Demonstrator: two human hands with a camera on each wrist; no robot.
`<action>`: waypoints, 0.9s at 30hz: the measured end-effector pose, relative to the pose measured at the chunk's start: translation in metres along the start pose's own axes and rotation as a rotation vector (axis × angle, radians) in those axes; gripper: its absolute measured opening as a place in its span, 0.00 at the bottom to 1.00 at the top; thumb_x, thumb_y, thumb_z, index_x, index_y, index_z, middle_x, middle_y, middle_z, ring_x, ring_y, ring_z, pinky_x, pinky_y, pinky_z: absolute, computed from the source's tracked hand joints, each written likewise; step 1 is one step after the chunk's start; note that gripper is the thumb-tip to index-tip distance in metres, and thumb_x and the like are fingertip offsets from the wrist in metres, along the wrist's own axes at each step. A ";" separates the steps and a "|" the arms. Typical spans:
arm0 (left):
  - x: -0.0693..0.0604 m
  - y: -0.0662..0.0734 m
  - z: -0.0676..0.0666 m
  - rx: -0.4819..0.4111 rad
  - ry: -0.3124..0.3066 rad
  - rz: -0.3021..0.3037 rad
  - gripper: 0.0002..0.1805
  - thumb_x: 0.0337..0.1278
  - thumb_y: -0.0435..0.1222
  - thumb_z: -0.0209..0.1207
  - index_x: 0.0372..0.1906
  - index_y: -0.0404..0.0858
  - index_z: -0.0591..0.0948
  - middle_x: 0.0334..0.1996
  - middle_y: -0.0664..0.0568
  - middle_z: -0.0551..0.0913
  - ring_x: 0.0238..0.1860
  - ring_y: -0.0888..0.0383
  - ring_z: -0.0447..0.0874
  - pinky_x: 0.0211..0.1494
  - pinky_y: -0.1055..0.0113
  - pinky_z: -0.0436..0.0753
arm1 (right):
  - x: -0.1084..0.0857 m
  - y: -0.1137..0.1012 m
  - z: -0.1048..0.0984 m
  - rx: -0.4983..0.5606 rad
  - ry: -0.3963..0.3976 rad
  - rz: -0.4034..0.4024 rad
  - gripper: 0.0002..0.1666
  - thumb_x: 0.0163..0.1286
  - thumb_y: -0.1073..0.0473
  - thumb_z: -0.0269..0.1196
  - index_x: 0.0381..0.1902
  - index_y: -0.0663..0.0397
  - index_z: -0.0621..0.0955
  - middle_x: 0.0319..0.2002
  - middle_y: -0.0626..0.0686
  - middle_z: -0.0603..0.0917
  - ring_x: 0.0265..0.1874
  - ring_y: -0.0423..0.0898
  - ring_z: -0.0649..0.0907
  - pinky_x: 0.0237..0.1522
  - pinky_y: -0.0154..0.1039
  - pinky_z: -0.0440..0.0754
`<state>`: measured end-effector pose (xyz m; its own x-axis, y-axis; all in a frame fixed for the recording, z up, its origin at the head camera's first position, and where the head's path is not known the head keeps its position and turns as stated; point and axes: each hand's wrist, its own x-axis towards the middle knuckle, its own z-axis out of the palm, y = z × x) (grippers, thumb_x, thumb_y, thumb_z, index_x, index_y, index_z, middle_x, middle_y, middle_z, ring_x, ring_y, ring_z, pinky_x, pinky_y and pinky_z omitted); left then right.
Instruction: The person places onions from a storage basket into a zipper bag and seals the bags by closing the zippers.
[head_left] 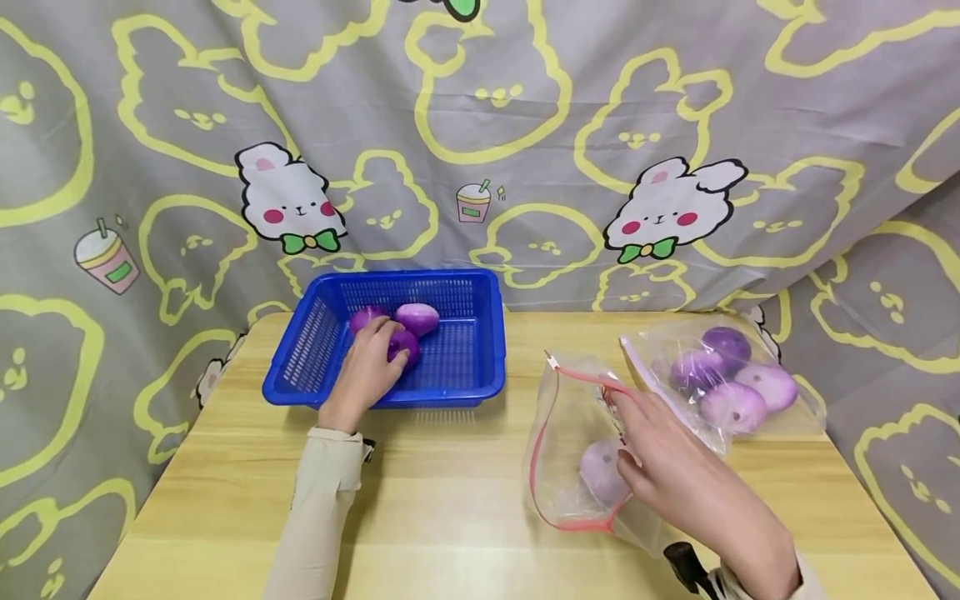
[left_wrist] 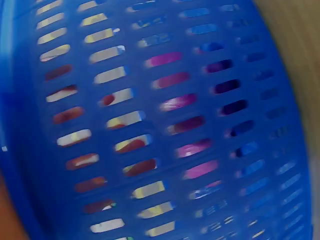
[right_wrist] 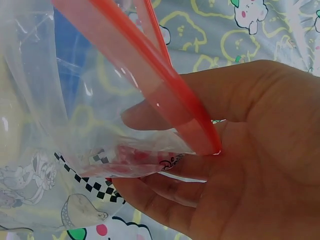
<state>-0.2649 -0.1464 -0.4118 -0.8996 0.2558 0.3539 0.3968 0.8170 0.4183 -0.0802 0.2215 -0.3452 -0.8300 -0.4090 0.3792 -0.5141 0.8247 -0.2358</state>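
Note:
My left hand (head_left: 370, 362) reaches over the near rim of the blue plastic basket (head_left: 491, 387), its fingers curled round a glossy purple onion (head_left: 405, 350). Two more purple onions, one darker (head_left: 365, 317) and one paler (head_left: 417, 318), lie just behind it. In the left wrist view the slotted basket wall (left_wrist: 165, 115) hides the hand. My right hand (head_left: 675, 467) grips the edge of a clear zip bag (head_left: 551, 433) with a red seal, and its mouth gapes toward the basket. A pale purple onion (head_left: 600, 471) sits inside. The right wrist view has thumb and fingers around the red seal (right_wrist: 175, 90).
A second clear bag (head_left: 806, 408) with a pale seal lies at the table's right side, holding several purple onions (head_left: 765, 387). The wooden table (head_left: 435, 500) meets a grey patterned cloth (head_left: 525, 258) at the back and both sides.

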 end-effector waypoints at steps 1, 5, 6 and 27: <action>0.000 -0.002 0.002 -0.004 -0.039 -0.004 0.21 0.57 0.32 0.65 0.55 0.28 0.78 0.61 0.31 0.74 0.61 0.34 0.73 0.65 0.39 0.71 | -0.001 0.001 0.000 -0.002 0.003 -0.003 0.34 0.52 0.73 0.64 0.60 0.67 0.70 0.52 0.58 0.79 0.51 0.53 0.78 0.51 0.50 0.79; 0.000 -0.005 0.006 0.020 -0.122 -0.038 0.23 0.57 0.32 0.66 0.58 0.31 0.78 0.57 0.35 0.79 0.57 0.37 0.79 0.59 0.37 0.74 | -0.001 0.003 0.001 -0.008 0.014 -0.015 0.35 0.51 0.73 0.65 0.60 0.68 0.70 0.53 0.59 0.79 0.51 0.54 0.78 0.51 0.51 0.79; -0.001 -0.005 0.006 0.035 -0.122 -0.048 0.23 0.56 0.32 0.66 0.58 0.32 0.79 0.55 0.36 0.81 0.54 0.37 0.79 0.57 0.37 0.75 | 0.000 0.003 0.001 -0.007 0.013 -0.015 0.35 0.51 0.73 0.65 0.60 0.68 0.70 0.53 0.60 0.79 0.51 0.54 0.78 0.51 0.51 0.79; -0.006 -0.003 0.004 -0.005 -0.298 -0.237 0.22 0.60 0.42 0.66 0.55 0.34 0.80 0.47 0.40 0.84 0.43 0.44 0.81 0.47 0.47 0.80 | -0.001 0.005 -0.001 0.021 -0.030 0.036 0.34 0.55 0.70 0.67 0.61 0.68 0.70 0.55 0.59 0.79 0.53 0.54 0.78 0.53 0.52 0.79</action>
<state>-0.2613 -0.1485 -0.4192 -0.9799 0.1992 -0.0116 0.1712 0.8693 0.4636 -0.0821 0.2260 -0.3459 -0.8541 -0.3912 0.3428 -0.4880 0.8307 -0.2679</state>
